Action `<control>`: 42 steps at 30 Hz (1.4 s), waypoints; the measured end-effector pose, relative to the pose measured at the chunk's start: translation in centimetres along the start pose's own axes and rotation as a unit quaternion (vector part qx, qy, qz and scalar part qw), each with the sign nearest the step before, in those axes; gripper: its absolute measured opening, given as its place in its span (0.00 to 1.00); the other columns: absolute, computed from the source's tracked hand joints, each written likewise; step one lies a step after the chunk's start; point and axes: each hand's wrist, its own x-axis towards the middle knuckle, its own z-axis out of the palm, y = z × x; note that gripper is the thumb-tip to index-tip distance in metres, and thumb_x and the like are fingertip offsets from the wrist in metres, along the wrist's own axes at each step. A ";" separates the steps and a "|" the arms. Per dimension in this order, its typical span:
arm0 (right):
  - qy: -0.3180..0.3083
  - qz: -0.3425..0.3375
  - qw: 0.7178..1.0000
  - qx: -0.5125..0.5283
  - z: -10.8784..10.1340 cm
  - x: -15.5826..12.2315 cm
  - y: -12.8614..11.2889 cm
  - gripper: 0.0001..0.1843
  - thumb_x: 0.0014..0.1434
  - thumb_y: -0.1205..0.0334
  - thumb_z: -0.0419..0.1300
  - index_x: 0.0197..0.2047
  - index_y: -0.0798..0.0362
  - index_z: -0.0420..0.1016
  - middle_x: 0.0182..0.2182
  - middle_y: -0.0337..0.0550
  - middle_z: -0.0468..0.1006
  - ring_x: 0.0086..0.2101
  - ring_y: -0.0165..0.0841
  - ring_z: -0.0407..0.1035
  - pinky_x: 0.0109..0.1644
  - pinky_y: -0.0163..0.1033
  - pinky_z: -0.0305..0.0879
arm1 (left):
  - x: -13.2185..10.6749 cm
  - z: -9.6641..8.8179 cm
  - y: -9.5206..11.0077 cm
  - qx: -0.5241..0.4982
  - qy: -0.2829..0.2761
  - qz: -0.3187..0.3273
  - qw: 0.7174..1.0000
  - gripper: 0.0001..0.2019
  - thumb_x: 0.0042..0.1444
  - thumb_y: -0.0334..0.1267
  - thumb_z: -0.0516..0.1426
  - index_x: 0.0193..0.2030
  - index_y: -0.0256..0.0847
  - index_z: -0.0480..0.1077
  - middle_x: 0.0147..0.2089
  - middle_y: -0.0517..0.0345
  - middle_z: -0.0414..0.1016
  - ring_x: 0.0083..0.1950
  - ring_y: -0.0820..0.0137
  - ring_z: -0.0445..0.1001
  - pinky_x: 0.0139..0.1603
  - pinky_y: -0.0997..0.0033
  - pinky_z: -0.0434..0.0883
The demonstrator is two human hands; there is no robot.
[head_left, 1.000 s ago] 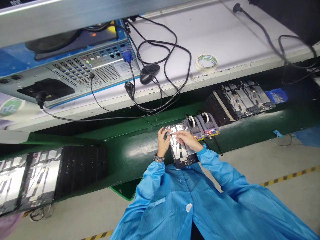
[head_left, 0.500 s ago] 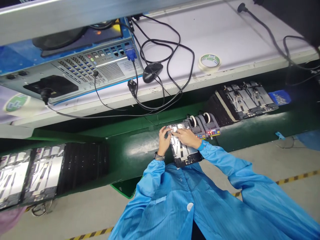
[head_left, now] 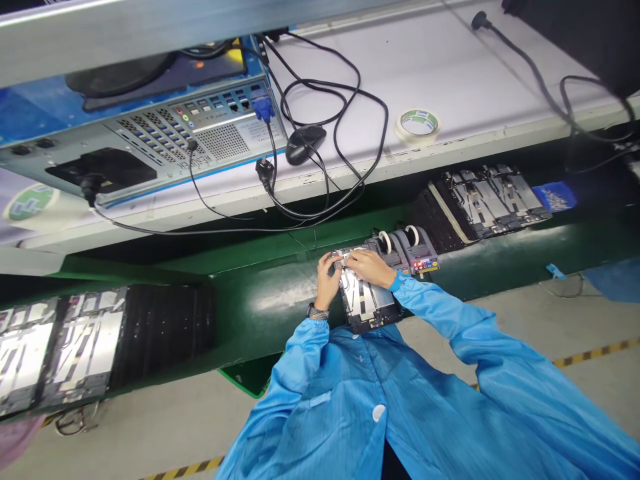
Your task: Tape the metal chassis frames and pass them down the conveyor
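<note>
An opened tablet (head_left: pixel 367 303) lies at the bench's front edge before me, its silver inner plates and dark strips facing up. At its upper left corner is my left hand (head_left: pixel 327 283), thumb and forefinger curled together in a pinch. My right hand (head_left: pixel 371 268) reaches over the upper part of the tablet from the right, with its fingers drawn together close to the left fingertips. Whatever small piece may be between the fingers is too small to make out. Just right of the tablet stand two grey tape dispensers (head_left: pixel 420 250) with white rolls and lit displays.
Stacked opened tablets (head_left: pixel 493 200) stand on the right, and more tablets (head_left: pixel 85 347) lie at left. On the white shelf (head_left: pixel 430 60) above are a computer case (head_left: pixel 200 143), a mouse (head_left: pixel 306 145), loose black cables and a tape roll (head_left: pixel 419 125). A blue packet (head_left: pixel 555 196) lies far right.
My right hand has shifted slightly left and its fingers have bent closer in, near the left fingertips. The left hand and the tablet stay about where they were.
</note>
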 end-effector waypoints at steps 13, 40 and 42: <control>0.018 -0.025 0.999 -0.008 0.4 -0.4 0.7 0.19 0.70 0.71 0.50 0.56 0.53 0.79 0.41 0.50 0.72 0.42 0.40 0.63 0.46 0.42 0.59 | 0.0 0.3 -0.1 -0.011 0.009 -0.002 1.000 0.11 0.64 0.36 0.58 0.52 0.48 0.77 0.63 0.51 0.68 0.71 0.61 0.63 0.72 0.52 0.60; 0.305 0.383 0.821 0.294 2.0 -13.4 -1.7 0.17 0.69 0.53 0.56 0.53 0.50 0.80 0.45 0.49 0.78 0.44 0.42 0.73 0.51 0.49 0.71 | 4.2 -3.3 2.1 0.107 -0.127 0.067 0.984 0.10 0.57 0.37 0.65 0.47 0.49 0.79 0.50 0.54 0.77 0.48 0.63 0.77 0.55 0.61 0.74; 0.291 0.400 0.805 0.328 3.5 -14.5 -2.4 0.20 0.68 0.50 0.58 0.56 0.51 0.79 0.48 0.50 0.78 0.47 0.42 0.73 0.52 0.49 0.71 | 3.7 -3.1 2.0 0.080 -0.108 0.057 0.989 0.16 0.58 0.40 0.65 0.54 0.49 0.76 0.54 0.53 0.76 0.50 0.63 0.77 0.56 0.60 0.74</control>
